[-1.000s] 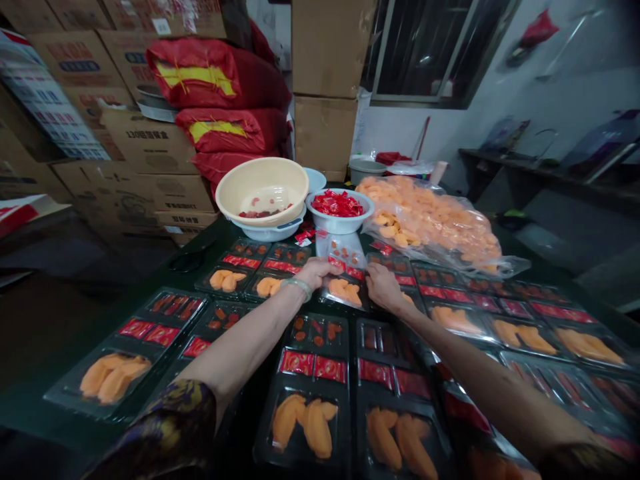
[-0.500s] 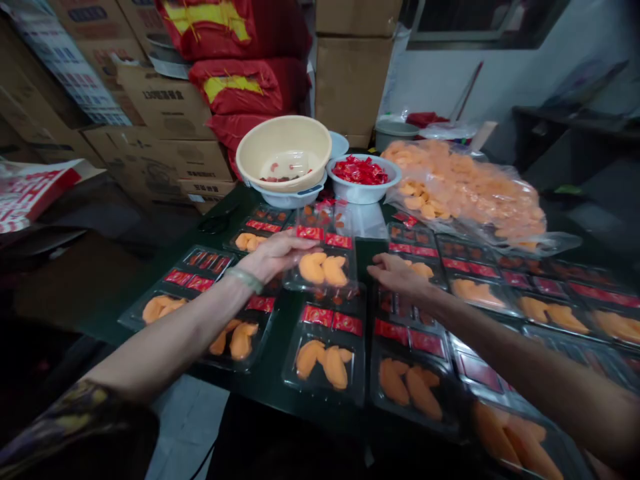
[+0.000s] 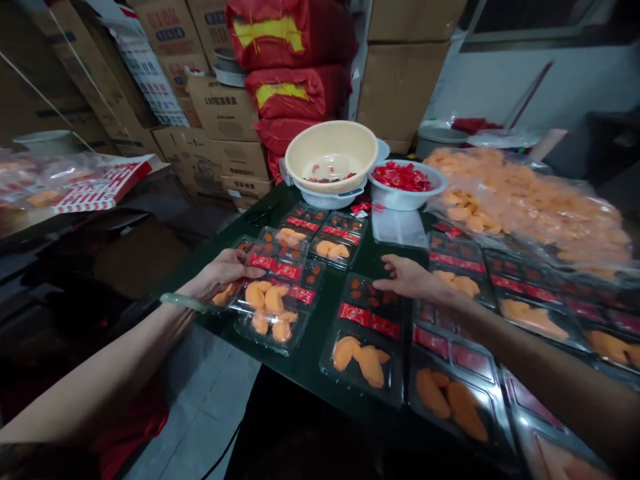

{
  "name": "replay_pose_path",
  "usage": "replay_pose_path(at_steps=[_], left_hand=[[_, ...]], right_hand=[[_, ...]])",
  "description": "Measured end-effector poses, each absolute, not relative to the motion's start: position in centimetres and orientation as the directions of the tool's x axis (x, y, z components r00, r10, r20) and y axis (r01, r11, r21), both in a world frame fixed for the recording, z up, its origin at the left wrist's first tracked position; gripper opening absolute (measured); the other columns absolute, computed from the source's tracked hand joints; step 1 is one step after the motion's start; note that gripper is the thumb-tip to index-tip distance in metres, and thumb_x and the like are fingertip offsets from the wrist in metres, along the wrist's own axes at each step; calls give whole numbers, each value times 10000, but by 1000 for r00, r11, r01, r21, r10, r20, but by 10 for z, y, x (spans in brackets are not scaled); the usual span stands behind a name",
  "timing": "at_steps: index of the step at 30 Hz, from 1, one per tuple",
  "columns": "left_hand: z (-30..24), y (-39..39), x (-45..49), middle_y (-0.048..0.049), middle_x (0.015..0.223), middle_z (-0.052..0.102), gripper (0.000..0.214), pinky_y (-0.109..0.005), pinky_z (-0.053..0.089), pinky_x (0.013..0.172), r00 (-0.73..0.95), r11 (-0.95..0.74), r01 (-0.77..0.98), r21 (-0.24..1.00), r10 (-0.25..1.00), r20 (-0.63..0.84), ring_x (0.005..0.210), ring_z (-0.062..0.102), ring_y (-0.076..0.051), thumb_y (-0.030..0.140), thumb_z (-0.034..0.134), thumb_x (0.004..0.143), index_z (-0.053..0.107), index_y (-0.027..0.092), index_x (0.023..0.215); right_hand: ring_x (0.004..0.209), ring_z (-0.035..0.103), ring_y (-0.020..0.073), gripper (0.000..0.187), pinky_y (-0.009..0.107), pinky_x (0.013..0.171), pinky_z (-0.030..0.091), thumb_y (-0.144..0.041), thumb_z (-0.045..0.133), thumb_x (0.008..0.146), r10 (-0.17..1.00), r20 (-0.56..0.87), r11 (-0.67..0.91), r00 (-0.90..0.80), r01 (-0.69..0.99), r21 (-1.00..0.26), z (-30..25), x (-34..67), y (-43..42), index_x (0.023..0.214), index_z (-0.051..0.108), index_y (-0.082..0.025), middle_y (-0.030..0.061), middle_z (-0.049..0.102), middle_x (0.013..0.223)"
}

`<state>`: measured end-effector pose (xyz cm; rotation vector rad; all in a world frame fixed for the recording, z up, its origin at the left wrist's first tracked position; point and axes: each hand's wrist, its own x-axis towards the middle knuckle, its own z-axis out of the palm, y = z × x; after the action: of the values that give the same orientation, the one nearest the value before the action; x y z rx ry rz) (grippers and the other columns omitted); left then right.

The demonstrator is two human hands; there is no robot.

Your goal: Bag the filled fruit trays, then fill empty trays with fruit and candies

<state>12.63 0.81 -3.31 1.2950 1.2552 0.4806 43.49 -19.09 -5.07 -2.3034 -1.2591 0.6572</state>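
My left hand is closed on the left edge of a clear plastic tray with orange, slice-like pieces in front, red packets across the middle and small brown bits at the back. That tray overlaps another filled tray beneath it; whether they touch I cannot tell. My right hand holds nothing, thumb and fingers apart, over the back part of a filled tray at the table's front edge. Two more filled trays lie behind, near the basins.
A cream basin sits in a pale basin; beside it a white basin holds red packets. A large clear bag of orange pieces lies at right. Several filled trays line the right side. Cartons and red bundles stand behind.
My left hand has carried the held tray left and nearer, over another tray. My right hand stays near the front middle tray. The view has turned left.
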Motion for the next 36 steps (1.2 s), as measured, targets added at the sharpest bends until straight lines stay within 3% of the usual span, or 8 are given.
replay_pose_path(at_steps=[4, 7, 9, 15, 19, 28, 32, 36], left_hand=[[-38, 13, 123, -67, 683, 609, 365, -338, 511, 655, 325, -216, 774, 595, 942, -82, 873, 608, -332, 257, 844, 430, 578, 144, 654], [-35, -19, 134, -121, 984, 607, 560, -418, 486, 822, 405, -438, 752, 493, 897, 178, 1100, 488, -389, 336, 839, 437, 601, 173, 917], [-39, -57, 149, -107, 1010, 610, 547, -381, 513, 761, 547, -489, 623, 611, 830, 106, 1021, 550, -331, 359, 775, 549, 582, 193, 1033], [-53, -149, 214, -53, 949, 660, 449, -244, 490, 627, 679, -82, 538, 839, 632, -373, 813, 621, -194, 200, 706, 617, 572, 170, 1044], [-48, -148, 250, 27, 532, 563, 201, -194, 372, 446, 524, 280, 524, 804, 639, -564, 486, 515, -100, 87, 722, 569, 589, 120, 716], [-49, -137, 250, -9, 541, 602, 176, -222, 464, 447, 565, 574, 313, 757, 527, -634, 520, 624, -159, 51, 643, 703, 501, 153, 721], [-31, -123, 232, -28, 572, 628, 137, -222, 506, 475, 624, 627, 92, 774, 569, -535, 530, 639, -154, 16, 605, 738, 537, 133, 759], [-5, -90, 227, -52, 585, 638, 100, -220, 527, 514, 607, 590, 23, 807, 633, -480, 513, 626, -136, -5, 585, 746, 600, 87, 780]], right_hand=[[1069, 557, 329, 716, 414, 865, 415, -367, 786, 577, 881, -350, -384, 319, 913, -136, -41, 429, -202, 1213, 529, -162, 157, 595, 1162], [1012, 585, 325, 516, 393, 819, 415, -396, 761, 610, 850, -438, -356, 292, 932, -69, -37, 425, -203, 1042, 606, -159, 141, 635, 1065], [941, 614, 302, 476, 355, 758, 426, -403, 764, 601, 843, -453, -365, 290, 927, -87, -36, 426, -200, 986, 606, -171, 109, 658, 981], [861, 624, 257, 468, 297, 671, 410, -408, 763, 580, 843, -449, -394, 295, 908, -144, -40, 433, -197, 949, 574, -192, 60, 656, 915], [877, 609, 257, 530, 297, 678, 402, -438, 762, 554, 852, -442, -399, 281, 894, -202, -44, 435, -201, 970, 558, -183, 61, 645, 934], [1081, 532, 254, 674, 310, 801, 442, -397, 731, 642, 878, -258, -477, 404, 783, -399, -42, 438, -213, 1214, 462, -165, 121, 547, 1191], [885, 614, 189, 647, 282, 668, 510, -342, 609, 789, 776, -187, -382, 602, 214, -899, -33, 414, -229, 1319, 308, -123, 134, 577, 1091], [526, 573, 104, 209, 203, 420, 465, -211, 500, 865, 873, -239, -172, 424, -192, -966, -15, 380, -206, 1054, 490, -125, 6, 559, 697]])
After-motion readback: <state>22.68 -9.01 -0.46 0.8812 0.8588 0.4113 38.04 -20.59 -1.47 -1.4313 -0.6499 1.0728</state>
